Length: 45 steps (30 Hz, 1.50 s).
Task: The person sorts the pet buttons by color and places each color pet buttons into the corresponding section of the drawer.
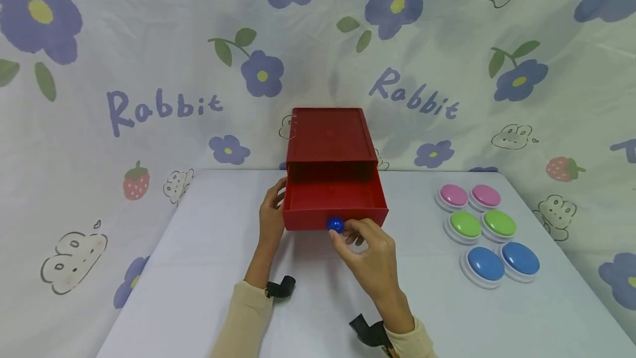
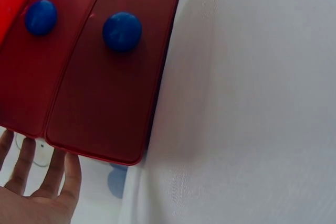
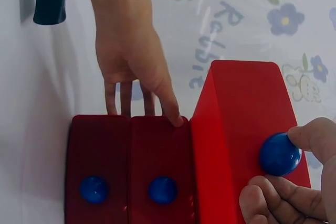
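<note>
Cream long sleeves on both arms, a black camera mount strapped at each wrist, bare left hand (image 1: 271,215) and right hand (image 1: 370,256).

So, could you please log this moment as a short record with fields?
Cabinet: red drawer cabinet on the white table
Top drawer: pulled out, looks empty
Right hand: pinches the drawer's blue knob
Left hand: straight fingers against the cabinet's left side
Lower drawers: two, closed
Beside: six round buttons, pink, green, blue pairs
</note>
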Available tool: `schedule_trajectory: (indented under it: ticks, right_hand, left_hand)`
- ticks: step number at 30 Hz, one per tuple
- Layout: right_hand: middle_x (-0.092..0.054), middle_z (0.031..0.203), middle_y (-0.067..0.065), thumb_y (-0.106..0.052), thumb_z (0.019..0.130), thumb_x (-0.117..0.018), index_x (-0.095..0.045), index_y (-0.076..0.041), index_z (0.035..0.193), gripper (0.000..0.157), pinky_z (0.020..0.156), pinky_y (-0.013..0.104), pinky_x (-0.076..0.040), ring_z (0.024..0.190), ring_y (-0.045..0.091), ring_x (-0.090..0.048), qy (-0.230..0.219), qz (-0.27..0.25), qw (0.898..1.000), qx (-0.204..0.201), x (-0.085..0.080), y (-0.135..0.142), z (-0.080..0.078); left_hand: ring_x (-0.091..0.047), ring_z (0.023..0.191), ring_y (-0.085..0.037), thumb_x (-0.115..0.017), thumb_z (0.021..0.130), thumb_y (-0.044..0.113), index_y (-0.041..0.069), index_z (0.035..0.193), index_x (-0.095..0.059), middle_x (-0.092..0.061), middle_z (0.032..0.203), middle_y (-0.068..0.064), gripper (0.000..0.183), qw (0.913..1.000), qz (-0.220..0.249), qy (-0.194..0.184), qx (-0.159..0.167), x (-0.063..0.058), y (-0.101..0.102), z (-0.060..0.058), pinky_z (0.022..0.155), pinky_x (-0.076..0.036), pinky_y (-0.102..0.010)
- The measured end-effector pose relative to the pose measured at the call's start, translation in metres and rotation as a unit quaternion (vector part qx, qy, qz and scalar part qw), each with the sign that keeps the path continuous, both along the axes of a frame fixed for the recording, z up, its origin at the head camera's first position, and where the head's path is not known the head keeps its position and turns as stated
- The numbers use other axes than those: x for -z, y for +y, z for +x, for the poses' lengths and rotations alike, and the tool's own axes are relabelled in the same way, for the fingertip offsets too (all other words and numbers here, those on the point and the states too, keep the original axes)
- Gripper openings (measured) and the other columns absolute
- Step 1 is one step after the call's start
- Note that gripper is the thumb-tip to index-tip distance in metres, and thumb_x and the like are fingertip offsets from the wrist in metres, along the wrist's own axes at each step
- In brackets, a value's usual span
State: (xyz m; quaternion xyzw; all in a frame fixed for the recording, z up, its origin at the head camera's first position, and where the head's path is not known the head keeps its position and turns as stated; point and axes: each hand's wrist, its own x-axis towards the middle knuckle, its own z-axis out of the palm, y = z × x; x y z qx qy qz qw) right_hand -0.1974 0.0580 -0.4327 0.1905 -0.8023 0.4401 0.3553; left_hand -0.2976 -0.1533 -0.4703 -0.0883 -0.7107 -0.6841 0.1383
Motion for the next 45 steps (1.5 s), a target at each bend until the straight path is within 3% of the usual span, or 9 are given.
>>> schedule_trajectory:
  ticks: [5,12,19,27,30,35,40,43,45]
  right_hand:
    - [-0.065,0.082,-0.001,-0.017,0.079,-0.086,-0.073,-0.006,0.091,0.021,0.060,0.025,-0.055,0.070,0.011,-0.060,-0.009,-0.002,1.000,-0.003,-0.001,0.000,0.003]
    - [-0.067,0.085,0.000,-0.010,0.077,-0.086,-0.073,-0.005,0.094,0.022,0.061,0.025,-0.055,0.071,0.012,-0.061,0.000,-0.016,1.000,-0.005,0.004,0.002,0.008]
    - [-0.067,0.085,0.003,-0.006,0.076,-0.086,-0.073,-0.005,0.096,0.024,0.063,0.021,-0.053,0.071,0.016,-0.061,0.010,-0.029,0.999,-0.013,0.007,0.005,0.011]
    - [-0.071,0.095,-0.002,-0.014,0.079,-0.086,-0.075,-0.009,0.104,0.028,0.068,0.032,-0.058,0.081,0.012,-0.065,-0.024,0.014,1.000,-0.010,0.004,0.021,0.018]
    - [-0.071,0.096,-0.004,-0.018,0.079,-0.087,-0.075,-0.012,0.106,0.030,0.070,0.034,-0.059,0.084,0.010,-0.065,-0.051,0.040,0.998,0.013,0.005,0.036,0.022]
    - [-0.066,0.086,-0.004,-0.020,0.076,-0.089,-0.074,-0.011,0.103,0.033,0.066,0.030,-0.058,0.077,0.009,-0.059,-0.099,0.098,0.985,0.101,0.018,0.080,0.024]
    - [-0.055,0.081,0.001,-0.019,0.076,-0.089,-0.072,-0.006,0.106,0.037,0.060,0.026,-0.050,0.076,0.016,-0.052,-0.163,0.145,0.961,0.169,0.033,0.136,0.024]
    - [-0.053,0.084,0.004,-0.019,0.077,-0.088,-0.070,-0.003,0.107,0.039,0.061,0.031,-0.047,0.079,0.020,-0.052,-0.189,0.158,0.951,0.189,0.042,0.169,0.026]
    - [-0.054,0.085,0.005,-0.019,0.077,-0.087,-0.069,0.000,0.109,0.042,0.065,0.036,-0.047,0.081,0.023,-0.052,-0.197,0.164,0.946,0.198,0.049,0.189,0.028]
  left_hand:
    - [-0.054,0.127,-0.029,-0.057,0.102,0.010,0.006,0.147,-0.048,-0.050,0.143,-0.013,0.047,0.9999,0.011,0.009,0.008,0.000,-0.001,0.000,0.091,-0.053,-0.025]
    - [-0.054,0.127,-0.029,-0.059,0.102,0.017,0.008,0.147,-0.049,-0.051,0.143,-0.012,0.047,0.9999,0.011,0.009,0.008,0.000,-0.001,0.001,0.092,-0.053,-0.026]
    - [-0.053,0.129,-0.028,-0.061,0.101,0.029,0.019,0.148,-0.051,-0.051,0.145,-0.005,0.049,0.9999,0.013,0.001,-0.002,0.028,-0.001,-0.017,0.093,-0.052,-0.027]
    - [-0.054,0.128,-0.026,-0.060,0.101,0.030,0.021,0.147,-0.052,-0.052,0.143,-0.003,0.047,0.9999,0.014,0.004,-0.003,0.031,0.000,-0.019,0.095,-0.051,-0.026]
    - [-0.054,0.127,-0.028,-0.060,0.101,0.027,0.016,0.147,-0.051,-0.052,0.143,-0.005,0.048,0.9998,0.018,0.005,0.000,0.022,-0.002,-0.013,0.094,-0.052,-0.026]
    - [-0.053,0.126,-0.029,-0.061,0.101,0.026,0.014,0.147,-0.051,-0.052,0.142,-0.006,0.049,0.9998,0.021,0.000,0.003,0.009,0.001,-0.005,0.091,-0.053,-0.024]
    - [-0.051,0.129,-0.029,-0.061,0.101,0.027,0.019,0.148,-0.050,-0.050,0.145,-0.005,0.049,0.9998,0.019,-0.002,-0.002,0.022,0.000,-0.014,0.090,-0.053,-0.022]
    - [-0.050,0.130,-0.028,-0.061,0.101,0.026,0.021,0.149,-0.050,-0.049,0.146,-0.004,0.049,0.9998,0.017,-0.003,-0.002,0.030,-0.001,-0.020,0.089,-0.053,-0.022]
    - [-0.050,0.129,-0.030,-0.061,0.101,0.026,0.020,0.149,-0.049,-0.049,0.146,-0.005,0.050,0.9998,0.018,-0.001,0.000,0.027,-0.001,-0.018,0.089,-0.053,-0.023]
